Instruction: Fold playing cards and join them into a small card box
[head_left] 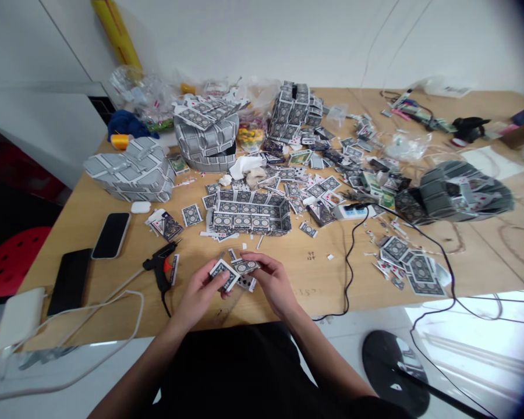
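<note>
Near the table's front edge, my left hand [203,291] is closed on a small stack of playing cards [224,274], patterned backs up. My right hand [273,280] pinches a folded playing card [244,266] just beside that stack. Below the two, a face-up card [247,283] with black pips shows partly; which hand holds it, if either, I cannot tell. Beyond my hands stands an open rectangular box [251,224] made of patterned cards. Left of my left hand, a black hot glue gun [161,265] with an orange trigger lies on the table.
Card-covered boxes [133,169] stand at the back, and a heart-shaped one [465,189] at the right. Loose cards and scraps [318,186] litter the middle. A power strip [353,212] trails a black cable. Two phones [111,235] and a white charger [21,317] lie left.
</note>
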`<state>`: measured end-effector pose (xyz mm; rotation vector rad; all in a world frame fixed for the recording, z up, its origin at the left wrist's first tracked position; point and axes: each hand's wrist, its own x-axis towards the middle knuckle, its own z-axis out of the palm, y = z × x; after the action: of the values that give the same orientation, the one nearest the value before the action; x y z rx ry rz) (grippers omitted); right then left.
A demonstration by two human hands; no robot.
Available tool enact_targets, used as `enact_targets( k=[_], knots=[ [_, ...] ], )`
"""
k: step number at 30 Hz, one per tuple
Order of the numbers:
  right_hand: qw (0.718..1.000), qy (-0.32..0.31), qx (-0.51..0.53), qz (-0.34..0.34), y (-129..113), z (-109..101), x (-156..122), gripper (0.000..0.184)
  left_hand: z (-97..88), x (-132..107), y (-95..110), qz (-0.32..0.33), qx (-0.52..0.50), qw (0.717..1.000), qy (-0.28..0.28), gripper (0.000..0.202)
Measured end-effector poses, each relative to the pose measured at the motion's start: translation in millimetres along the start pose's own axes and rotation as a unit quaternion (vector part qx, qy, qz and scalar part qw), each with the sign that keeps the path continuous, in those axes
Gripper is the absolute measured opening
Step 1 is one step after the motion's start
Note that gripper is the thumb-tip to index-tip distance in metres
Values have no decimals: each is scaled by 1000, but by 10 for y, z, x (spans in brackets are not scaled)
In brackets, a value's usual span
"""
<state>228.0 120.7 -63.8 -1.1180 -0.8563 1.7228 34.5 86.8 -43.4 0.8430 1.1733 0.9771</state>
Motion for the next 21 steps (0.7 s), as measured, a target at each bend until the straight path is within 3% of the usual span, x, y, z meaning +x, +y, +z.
enact_targets(
  k=[7,10,15,21],
  knots=[
    [999,34,17,-39,87,8,4,31,80,-23,13,-8,19,1000,-11,42],
    [998,15,24,-60,90,10,-22,37,127,-27,-2,-15,27,999,-33,45],
    [991,12,-60,-117,66,9,-52,27,132,-26,-29,-28,33,998,-50,44],
    [989,37,-88,-114,90,48,-49,23,128,-19,-22,-31,52,997,-54,36]
  ],
)
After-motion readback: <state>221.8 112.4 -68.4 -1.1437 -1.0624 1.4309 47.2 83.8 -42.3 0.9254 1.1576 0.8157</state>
